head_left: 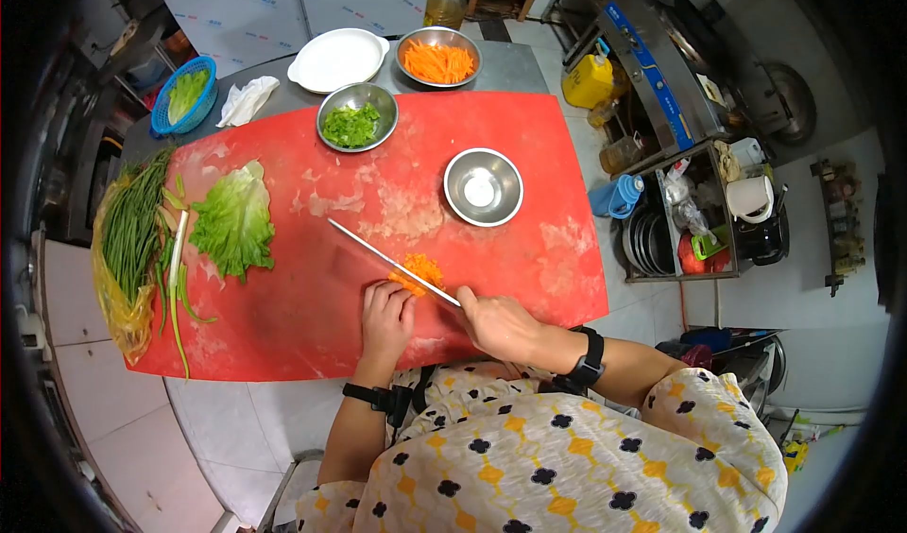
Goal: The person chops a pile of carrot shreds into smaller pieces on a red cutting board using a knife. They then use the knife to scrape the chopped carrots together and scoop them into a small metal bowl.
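My right hand is closed round the handle of a kitchen knife, its blade slanting up and left over the red cutting board. Finely chopped carrot lies in a small heap beside and under the blade. My left hand has its fingers curled down on the board, pressed on orange carrot pieces at the left of the blade; the fingertips are partly hidden. An empty steel bowl stands on the board, up and right of the carrot.
A lettuce leaf, a spring onion and bagged green stalks lie on the left. Along the back stand a bowl of chopped greens, a bowl of carrot strips, a white dish, a cloth and a blue basket.
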The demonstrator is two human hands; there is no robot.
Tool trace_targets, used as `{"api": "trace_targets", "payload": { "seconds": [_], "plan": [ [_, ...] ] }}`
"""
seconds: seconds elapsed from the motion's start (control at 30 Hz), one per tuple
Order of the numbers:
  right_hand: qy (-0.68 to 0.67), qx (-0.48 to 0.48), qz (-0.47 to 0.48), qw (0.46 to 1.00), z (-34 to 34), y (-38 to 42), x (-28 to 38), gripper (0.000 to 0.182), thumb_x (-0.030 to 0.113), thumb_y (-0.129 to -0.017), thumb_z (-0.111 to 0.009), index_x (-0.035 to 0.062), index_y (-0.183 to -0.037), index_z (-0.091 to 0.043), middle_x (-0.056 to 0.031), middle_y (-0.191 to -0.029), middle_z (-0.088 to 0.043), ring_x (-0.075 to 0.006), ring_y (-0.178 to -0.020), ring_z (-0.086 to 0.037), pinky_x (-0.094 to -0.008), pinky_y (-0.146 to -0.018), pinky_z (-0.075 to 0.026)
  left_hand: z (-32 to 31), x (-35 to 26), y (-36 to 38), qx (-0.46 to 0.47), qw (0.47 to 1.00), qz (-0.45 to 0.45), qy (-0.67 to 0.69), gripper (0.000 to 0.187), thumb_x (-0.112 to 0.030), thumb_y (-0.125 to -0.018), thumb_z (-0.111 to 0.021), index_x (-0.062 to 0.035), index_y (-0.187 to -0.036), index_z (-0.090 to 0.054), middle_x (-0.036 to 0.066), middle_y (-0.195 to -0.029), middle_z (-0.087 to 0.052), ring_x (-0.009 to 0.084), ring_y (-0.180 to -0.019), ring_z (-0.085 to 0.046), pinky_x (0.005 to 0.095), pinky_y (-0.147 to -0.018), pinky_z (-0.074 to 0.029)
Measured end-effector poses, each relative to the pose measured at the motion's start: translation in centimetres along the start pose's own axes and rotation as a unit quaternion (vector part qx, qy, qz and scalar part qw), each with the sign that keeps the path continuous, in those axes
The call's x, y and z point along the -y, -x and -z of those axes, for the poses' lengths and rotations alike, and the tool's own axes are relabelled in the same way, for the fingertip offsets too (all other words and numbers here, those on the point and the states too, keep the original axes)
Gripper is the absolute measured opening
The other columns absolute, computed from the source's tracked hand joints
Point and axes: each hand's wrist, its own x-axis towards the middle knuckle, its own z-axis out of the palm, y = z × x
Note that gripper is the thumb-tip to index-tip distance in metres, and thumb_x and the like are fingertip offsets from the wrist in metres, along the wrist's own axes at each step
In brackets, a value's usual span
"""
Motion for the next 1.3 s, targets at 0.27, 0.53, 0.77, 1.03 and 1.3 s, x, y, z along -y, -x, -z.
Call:
{"api": "trace_targets", "payload": {
  "seconds": [0.27, 0.53, 0.77, 1.03, 1.3],
  "plan": [
    [0.018, 0.060, -0.014, 0.998, 0.6, 0.3, 0.5, 0.012, 0.007, -0.090, -0.045, -0.0021, -0.098, -0.043, -0.0229, -0.070, -0.065, -0.0429, -0.065, -0.065, -0.0527, -0.056, -0.050, -0.3, 0.1, -0.4, 0.009, 1.000, 0.001, -0.015, 0.014, -0.002, -0.077, -0.069, -0.0017, -0.090, -0.062, 0.013, -0.097, -0.061, 0.0346, -0.093, -0.057, 0.0436, -0.083, -0.048],
    [-0.007, -0.021, 0.019, 1.000, -1.4, -1.3, -1.4, 0.019, 0.015, -0.095, -0.051, -0.0005, -0.096, -0.041, -0.0234, -0.065, -0.061, -0.0444, -0.059, -0.060, -0.0533, -0.051, -0.047, 0.0, 0.0, -0.1, 0.012, 1.000, 0.016, -0.006, 0.014, -0.001, -0.077, -0.069, -0.0020, -0.090, -0.063, 0.013, -0.098, -0.061, 0.0337, -0.095, -0.058, 0.0427, -0.084, -0.049],
    [0.010, 0.024, -0.002, 1.000, 1.0, 0.3, 0.0, 0.014, 0.012, -0.093, -0.048, -0.0006, -0.097, -0.042, -0.0234, -0.066, -0.062, -0.0438, -0.062, -0.062, -0.0529, -0.053, -0.048, -0.1, -0.1, 0.0, 0.012, 1.000, 0.019, -0.011, 0.014, 0.000, -0.078, -0.069, -0.0025, -0.091, -0.063, 0.012, -0.099, -0.061, 0.0336, -0.095, -0.058, 0.0423, -0.084, -0.050],
    [0.008, 0.020, 0.002, 1.000, -1.2, -0.9, -0.6, 0.014, 0.011, -0.092, -0.048, -0.0001, -0.096, -0.042, -0.0222, -0.066, -0.062, -0.0434, -0.060, -0.062, -0.0535, -0.052, -0.047, -0.3, 0.2, 0.0, 0.012, 1.000, 0.009, -0.012, 0.015, 0.000, -0.077, -0.070, -0.0022, -0.090, -0.063, 0.013, -0.096, -0.061, 0.0340, -0.092, -0.057, 0.0426, -0.082, -0.048],
    [-0.014, 0.004, -0.001, 1.000, -0.4, 0.2, -0.9, 0.018, 0.014, -0.093, -0.052, 0.0000, -0.095, -0.041, -0.0231, -0.065, -0.061, -0.0439, -0.060, -0.061, -0.0528, -0.052, -0.047, 0.0, -0.1, 0.3, -0.003, 1.000, 0.014, 0.001, 0.013, -0.001, -0.077, -0.069, -0.0026, -0.089, -0.063, 0.013, -0.096, -0.061, 0.0334, -0.092, -0.057, 0.0416, -0.081, -0.048]
  ]
}}
